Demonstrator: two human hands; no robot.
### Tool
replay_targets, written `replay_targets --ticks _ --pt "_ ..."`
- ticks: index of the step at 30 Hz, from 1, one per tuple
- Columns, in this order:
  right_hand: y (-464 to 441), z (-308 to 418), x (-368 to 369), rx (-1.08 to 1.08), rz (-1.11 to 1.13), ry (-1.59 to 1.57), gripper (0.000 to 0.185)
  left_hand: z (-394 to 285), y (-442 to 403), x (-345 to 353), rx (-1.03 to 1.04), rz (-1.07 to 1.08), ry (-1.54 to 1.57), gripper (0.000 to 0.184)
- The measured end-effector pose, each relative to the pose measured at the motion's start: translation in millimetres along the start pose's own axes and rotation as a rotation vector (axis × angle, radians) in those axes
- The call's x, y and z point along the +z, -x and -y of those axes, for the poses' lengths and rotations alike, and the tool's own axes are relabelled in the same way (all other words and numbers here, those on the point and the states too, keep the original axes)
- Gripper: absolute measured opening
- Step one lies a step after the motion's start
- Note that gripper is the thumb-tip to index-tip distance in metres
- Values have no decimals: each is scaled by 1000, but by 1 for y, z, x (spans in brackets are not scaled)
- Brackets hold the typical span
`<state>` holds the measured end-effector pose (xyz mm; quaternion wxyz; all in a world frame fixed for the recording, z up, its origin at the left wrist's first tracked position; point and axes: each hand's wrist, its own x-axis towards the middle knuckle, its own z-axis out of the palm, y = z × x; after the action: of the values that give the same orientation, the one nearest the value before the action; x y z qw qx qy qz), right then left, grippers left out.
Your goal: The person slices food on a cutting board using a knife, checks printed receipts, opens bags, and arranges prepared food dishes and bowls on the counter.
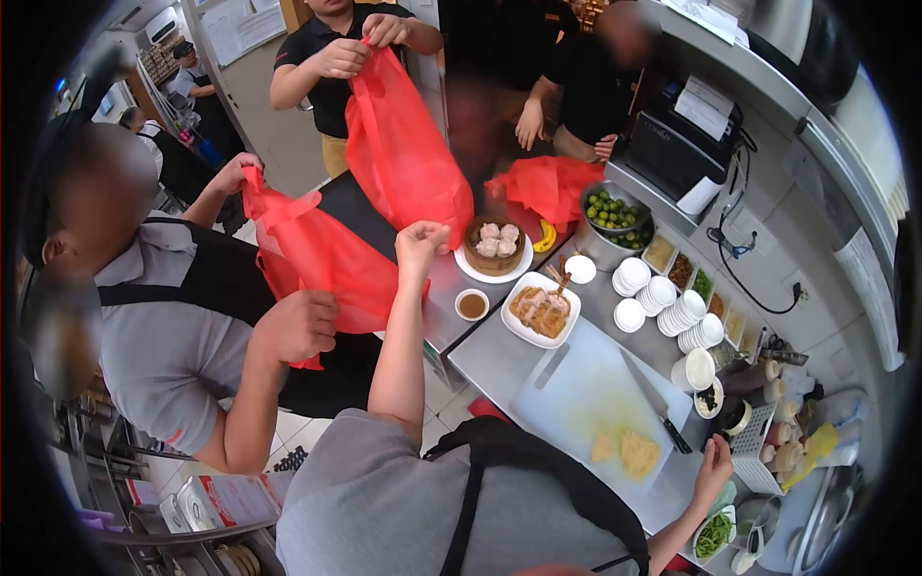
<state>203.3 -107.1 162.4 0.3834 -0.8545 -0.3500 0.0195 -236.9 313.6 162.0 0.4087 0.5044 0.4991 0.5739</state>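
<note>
My left hand is raised with its fingers curled together, between a red bag and the bamboo steamer of dumplings; I cannot make out anything in it. Its steamer stands on a white plate. Below are a small cup of brown sauce and a square white dish with sliced browned food. My right hand, fingers apart, is low on the right, nearest the black-handled knife and a cup of dark bits. The knife lies on the cutting board, beside chopped yellow food.
At left a co-worker holds a red bag; another across the counter holds a second red bag. A third person stands behind the crumpled red bag. Green citrus, stacked white lids and sauce bottles line the right side.
</note>
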Motion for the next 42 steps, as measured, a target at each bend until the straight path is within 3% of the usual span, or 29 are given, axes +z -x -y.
replay_targets --ticks 1,4,5,6,11,12,14,18,22,30,32,33,36,37,42 --pt "2 -8 -2 5 3 5 22 14 1 -2 -151 -7 56 13" --pt "6 -28 -7 -63 -35 -32 22 74 8 -8 -71 34 -119 13" --pt "10 -30 -12 -40 -22 -13 23 78 14 -10 -272 100 -167 10" --pt "13 -30 -16 -16 -13 3 23 84 17 -9 -282 109 -172 10" --pt "27 -37 -33 70 -1 30 24 150 0 -1 -626 -7 55 18" --pt "31 -41 -37 73 -1 29 24 161 -4 3 -593 -24 75 21" --pt "36 -44 -40 74 -31 48 24 175 -23 14 -728 -123 9 24" --pt "51 -47 -49 106 -73 98 23 193 -38 35 -757 -128 4 30" --pt "62 -32 -56 191 -38 195 22 200 -55 52 -761 -1 59 29" --pt "77 -21 -53 188 -98 260 23 229 -76 68 -459 -44 -374 27" --pt "78 -15 -53 197 -96 278 23 249 -78 77 -362 -232 -40 27" --pt "77 -11 -51 214 -91 267 24 247 -77 85 -436 -303 138 25" --pt "78 -3 -50 234 -98 267 24 237 -71 97 -497 -313 199 24" --pt "75 1 -48 228 -99 274 23 236 -70 99 -450 -292 331 25" --pt "63 -9 -36 175 -98 236 21 231 -72 100 -401 -382 352 21"
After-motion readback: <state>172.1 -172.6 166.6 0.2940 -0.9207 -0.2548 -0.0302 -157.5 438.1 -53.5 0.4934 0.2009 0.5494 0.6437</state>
